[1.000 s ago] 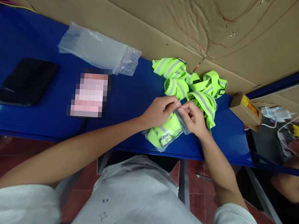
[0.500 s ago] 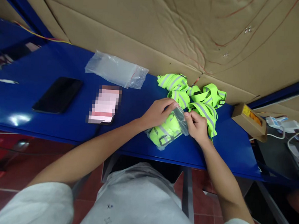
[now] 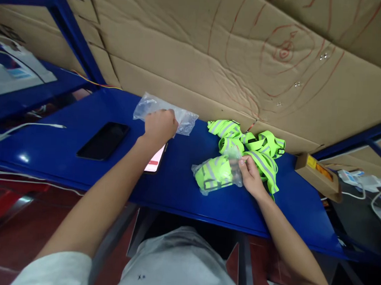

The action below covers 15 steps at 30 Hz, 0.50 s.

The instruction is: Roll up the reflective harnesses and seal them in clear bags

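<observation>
My right hand (image 3: 251,175) pinches the open end of a clear plastic bag (image 3: 235,171). Inside the bag lies a folded neon-yellow reflective strap (image 3: 215,173) with grey stripes and a dark buckle. My left hand (image 3: 161,124) is curled closed over the flat clear plastic bags (image 3: 185,118) by the cardboard wall. Its fingertips are hidden, so what it grips, if anything, does not show. Behind the filled bag, several loose rolled neon-yellow reflective straps (image 3: 263,162) lie in a heap.
A lit phone (image 3: 153,165) lies partly under my left forearm, with a dark phone (image 3: 103,140) further left. A small cardboard box (image 3: 317,174) stands at the blue table's (image 3: 181,193) right end. Cardboard (image 3: 183,51) walls off the back; white cables (image 3: 33,126) run at left.
My left hand has let go of the filled bag and moved left to the flat bags. My right hand still holds the bag's open end. The camera view has shifted.
</observation>
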{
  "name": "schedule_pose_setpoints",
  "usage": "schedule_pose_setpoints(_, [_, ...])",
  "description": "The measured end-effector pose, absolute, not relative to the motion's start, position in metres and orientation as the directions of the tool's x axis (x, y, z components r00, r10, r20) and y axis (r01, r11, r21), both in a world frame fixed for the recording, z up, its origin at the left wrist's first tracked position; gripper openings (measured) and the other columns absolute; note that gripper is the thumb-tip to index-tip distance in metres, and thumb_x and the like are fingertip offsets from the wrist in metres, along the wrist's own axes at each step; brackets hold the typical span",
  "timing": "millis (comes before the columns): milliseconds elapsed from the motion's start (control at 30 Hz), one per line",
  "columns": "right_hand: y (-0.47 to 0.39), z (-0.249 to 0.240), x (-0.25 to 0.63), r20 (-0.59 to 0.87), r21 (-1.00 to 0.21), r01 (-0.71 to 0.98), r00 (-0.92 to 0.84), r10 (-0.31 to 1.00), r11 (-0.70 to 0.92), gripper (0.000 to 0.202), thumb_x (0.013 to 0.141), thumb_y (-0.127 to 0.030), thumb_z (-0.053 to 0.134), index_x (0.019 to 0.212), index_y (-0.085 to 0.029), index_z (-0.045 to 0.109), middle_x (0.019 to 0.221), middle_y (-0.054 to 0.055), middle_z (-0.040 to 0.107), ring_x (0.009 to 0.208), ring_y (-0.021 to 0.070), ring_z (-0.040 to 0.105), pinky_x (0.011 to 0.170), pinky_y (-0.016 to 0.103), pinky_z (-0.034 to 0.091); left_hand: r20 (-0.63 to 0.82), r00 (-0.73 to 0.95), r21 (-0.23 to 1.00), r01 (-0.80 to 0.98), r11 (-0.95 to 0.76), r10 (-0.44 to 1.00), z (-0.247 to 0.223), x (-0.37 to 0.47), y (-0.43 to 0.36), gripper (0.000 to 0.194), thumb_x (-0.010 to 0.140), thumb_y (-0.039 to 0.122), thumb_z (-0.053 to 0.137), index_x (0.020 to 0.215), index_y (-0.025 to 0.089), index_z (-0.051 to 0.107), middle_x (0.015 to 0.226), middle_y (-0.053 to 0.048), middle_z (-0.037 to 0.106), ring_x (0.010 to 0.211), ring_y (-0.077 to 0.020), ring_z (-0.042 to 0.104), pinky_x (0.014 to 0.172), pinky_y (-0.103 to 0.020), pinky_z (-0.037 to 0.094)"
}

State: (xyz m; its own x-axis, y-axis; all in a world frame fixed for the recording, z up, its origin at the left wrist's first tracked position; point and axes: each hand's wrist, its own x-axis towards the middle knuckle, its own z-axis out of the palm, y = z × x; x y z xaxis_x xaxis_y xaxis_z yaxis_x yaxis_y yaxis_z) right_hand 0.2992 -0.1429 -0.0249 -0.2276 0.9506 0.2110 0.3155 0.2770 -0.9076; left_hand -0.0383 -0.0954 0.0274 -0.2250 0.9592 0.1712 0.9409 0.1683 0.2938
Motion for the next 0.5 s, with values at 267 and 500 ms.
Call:
schedule_pose_setpoints(267, [-0.104, -0.009, 0.236, 0.156, -0.988, 0.000, 0.086, 0.984, 0.156, 0.044, 0.090, -0.066, 0.063, 0.090, -0.025, 0.046, 0.076, -0.002, 0.057, 0.061, 0.0129, 0.052, 0.054, 0.027, 0.052, 0.099, -0.318, 0.351, 0.898, 0.266, 0.943, 0.026, -0.050, -0.069, 0.039, 0.092, 0.036, 0.061, 0.113, 0.005, 0.072, 0.122, -0.020, 0.073, 0.126, -0.0381, 0.066, 0.102, -0.056, 0.049])
schedule_pose_setpoints(500, [-0.016, -0.007, 0.136, 0.213, -0.977, -0.009, 0.034, 0.976, 0.214, 0.046, 0.101, -0.069, 0.041, 0.098, -0.024, 0.050, 0.099, 0.004, 0.065, 0.090, 0.0193, 0.067, 0.092, 0.048, 0.062, 0.517, -0.499, 0.532, 0.824, 0.196, 0.696, 0.069, -0.086, -0.104, 0.040, 0.096, 0.037, 0.053, 0.121, 0.012, 0.071, 0.112, -0.010, 0.078, 0.111, -0.0328, 0.072, 0.098, -0.055, 0.051])
